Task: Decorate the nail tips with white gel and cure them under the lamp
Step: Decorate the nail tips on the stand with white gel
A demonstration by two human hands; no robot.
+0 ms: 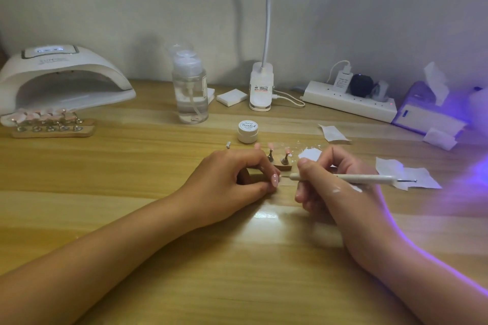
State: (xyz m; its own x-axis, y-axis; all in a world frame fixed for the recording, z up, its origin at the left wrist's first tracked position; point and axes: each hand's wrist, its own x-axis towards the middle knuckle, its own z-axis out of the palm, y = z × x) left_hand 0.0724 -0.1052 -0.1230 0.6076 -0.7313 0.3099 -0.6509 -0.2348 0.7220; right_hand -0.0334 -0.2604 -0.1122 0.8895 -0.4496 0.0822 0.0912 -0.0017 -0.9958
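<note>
My left hand (232, 178) pinches a pink nail tip (275, 180) with white dots, held just above the table. My right hand (327, 179) grips a white dotting pen (356, 178), its fine point touching or almost touching that tip. White gel is smeared on the back of my right hand. Behind my hands, two pink tips (278, 149) stand on metal stems on a small wooden base (283, 167). A closed white gel jar (247, 131) sits beyond them. The white curing lamp (63, 76) stands at the far left.
A wooden rack with several pink tips (47, 123) lies before the lamp. A clear pump bottle (190, 92), cotton pad (231, 97), desk-lamp clamp (261, 87), power strip (348, 101) and tissue box (427, 111) line the back. Paper scraps (412, 174) lie at right, in violet light.
</note>
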